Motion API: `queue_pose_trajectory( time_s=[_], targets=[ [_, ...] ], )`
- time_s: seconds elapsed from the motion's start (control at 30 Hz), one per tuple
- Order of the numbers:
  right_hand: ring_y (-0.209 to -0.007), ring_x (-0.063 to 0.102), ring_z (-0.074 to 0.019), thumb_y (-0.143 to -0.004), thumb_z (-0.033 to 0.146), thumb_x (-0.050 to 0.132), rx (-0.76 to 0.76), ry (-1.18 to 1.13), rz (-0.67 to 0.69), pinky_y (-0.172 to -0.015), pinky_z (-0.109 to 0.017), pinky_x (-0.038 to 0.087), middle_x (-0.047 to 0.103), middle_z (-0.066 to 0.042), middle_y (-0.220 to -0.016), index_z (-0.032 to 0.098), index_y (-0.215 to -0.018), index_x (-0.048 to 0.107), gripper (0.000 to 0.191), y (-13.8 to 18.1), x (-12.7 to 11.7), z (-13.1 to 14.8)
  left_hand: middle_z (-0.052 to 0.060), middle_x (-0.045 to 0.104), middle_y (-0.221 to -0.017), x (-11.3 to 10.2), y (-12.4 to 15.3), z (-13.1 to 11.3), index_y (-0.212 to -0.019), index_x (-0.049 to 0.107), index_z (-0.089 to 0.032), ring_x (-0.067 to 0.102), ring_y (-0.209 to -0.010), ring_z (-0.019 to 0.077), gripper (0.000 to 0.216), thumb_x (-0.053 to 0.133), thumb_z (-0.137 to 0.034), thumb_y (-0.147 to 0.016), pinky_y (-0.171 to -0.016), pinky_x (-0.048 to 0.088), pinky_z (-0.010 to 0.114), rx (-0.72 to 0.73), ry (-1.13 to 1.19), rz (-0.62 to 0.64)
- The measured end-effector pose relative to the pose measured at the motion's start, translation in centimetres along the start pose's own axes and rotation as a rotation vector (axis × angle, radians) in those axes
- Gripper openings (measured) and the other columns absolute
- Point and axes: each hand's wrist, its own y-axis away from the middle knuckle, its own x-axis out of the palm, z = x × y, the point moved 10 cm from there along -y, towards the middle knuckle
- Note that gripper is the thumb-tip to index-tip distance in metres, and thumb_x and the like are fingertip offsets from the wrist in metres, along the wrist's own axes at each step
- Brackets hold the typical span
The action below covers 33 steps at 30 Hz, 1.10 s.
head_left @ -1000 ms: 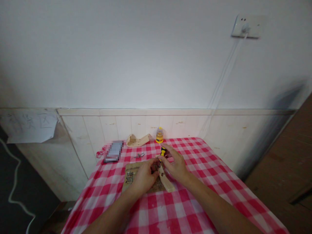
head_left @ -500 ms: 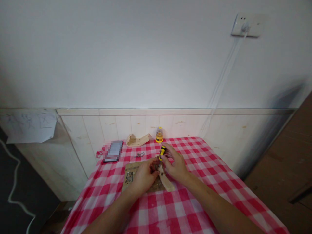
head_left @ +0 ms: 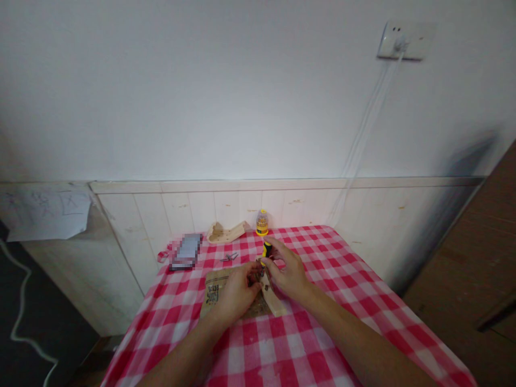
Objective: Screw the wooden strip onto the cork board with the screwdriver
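My right hand (head_left: pixel 288 269) is closed round a yellow and black screwdriver (head_left: pixel 266 250), held nearly upright with its lower end over a pale wooden piece (head_left: pixel 274 301). My left hand (head_left: pixel 241 287) pinches the far part of that wooden piece, close to the screwdriver's tip. Dark metal fittings show on the wood; the tip itself is partly hidden by my fingers. Under the wood and my left hand lies a brown printed bag (head_left: pixel 213 279).
On the checked tablecloth (head_left: pixel 322 344), several screws (head_left: pixel 229 257) lie beyond the bag. Against the wall stand another wooden part (head_left: pixel 228 233) and a yellow-capped bit container (head_left: pixel 262 223). A phone-like flat object (head_left: pixel 187 251), blurred out, is at the back left.
The view has shifted slightly. The screwdriver stays over the wooden piece in my right hand and its grip has turned a little; my left hand keeps its hold.
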Motion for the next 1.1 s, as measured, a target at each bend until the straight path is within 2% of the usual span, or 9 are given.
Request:
queue_pose_trajectory(
  time_s=[0.5, 0.7, 0.8, 0.93, 1.0, 1.1],
  targets=[
    [-0.106, 0.070, -0.0232, -0.091, 0.020, 0.059, -0.028, 0.024, -0.005, -0.093, -0.042, 0.059, 0.068, -0.007, -0.126, 0.030, -0.139, 0.052, 0.050, 0.5, 0.0, -0.1, 0.003, 0.069, -0.088, -0.1, 0.2, -0.2, -0.107, 0.066, -0.017, 0.061, -0.079, 0.0185, 0.036, 0.059, -0.006, -0.073, -0.072, 0.044, 0.029, -0.036, -0.021, -0.003],
    [-0.111, 0.068, -0.0233, -0.092, 0.019, 0.055, -0.005, -0.042, 0.031, -0.094, -0.042, 0.059, 0.066, -0.009, -0.129, 0.030, -0.143, 0.048, 0.052, 0.6, 0.6, -0.4, 0.004, 0.071, -0.095, -0.1, -0.2, -0.4, -0.109, 0.065, -0.016, 0.063, -0.084, 0.0184, 0.047, 0.052, 0.000, -0.067, -0.076, 0.047, 0.029, -0.016, 0.023, 0.037],
    [-0.110, 0.068, -0.0232, -0.093, 0.019, 0.054, -0.021, -0.054, 0.037, -0.094, -0.042, 0.058, 0.066, -0.009, -0.129, 0.030, -0.144, 0.047, 0.052, 0.5, 0.7, -0.3, 0.004, 0.072, -0.092, -0.3, -0.6, -0.9, -0.108, 0.066, -0.015, 0.064, -0.082, 0.0180, 0.052, 0.046, 0.003, -0.063, -0.073, 0.048, 0.028, -0.015, -0.006, 0.092],
    [-0.109, 0.068, -0.0235, -0.094, 0.020, 0.055, 0.006, -0.060, 0.023, -0.093, -0.042, 0.058, 0.067, -0.010, -0.126, 0.030, -0.143, 0.047, 0.051, 0.5, 0.5, -0.8, 0.004, 0.075, -0.095, 0.1, -1.3, -1.9, -0.102, 0.070, -0.017, 0.067, -0.088, 0.0185, 0.059, 0.042, 0.005, -0.056, -0.075, 0.049, 0.027, -0.013, 0.049, 0.279],
    [-0.109, 0.068, -0.0240, -0.093, 0.020, 0.055, 0.017, -0.062, 0.013, -0.093, -0.043, 0.058, 0.067, -0.010, -0.126, 0.029, -0.143, 0.047, 0.051, 0.4, 0.4, -1.0, 0.003, 0.075, -0.092, 0.5, -1.6, -1.8, -0.097, 0.071, -0.017, 0.068, -0.086, 0.0187, 0.055, 0.043, 0.003, -0.055, -0.073, 0.050, 0.026, -0.064, 0.124, 0.362],
    [-0.109, 0.067, -0.0249, -0.092, 0.020, 0.056, 0.018, -0.059, 0.008, -0.094, -0.044, 0.057, 0.067, -0.010, -0.126, 0.028, -0.143, 0.047, 0.052, 0.4, 0.3, -0.9, 0.003, 0.076, -0.081, 0.6, -2.2, -0.7, -0.084, 0.073, -0.016, 0.068, -0.076, 0.0189, 0.035, 0.052, -0.003, -0.060, -0.069, 0.049, 0.027, -0.147, 0.205, 0.327]
  ],
)
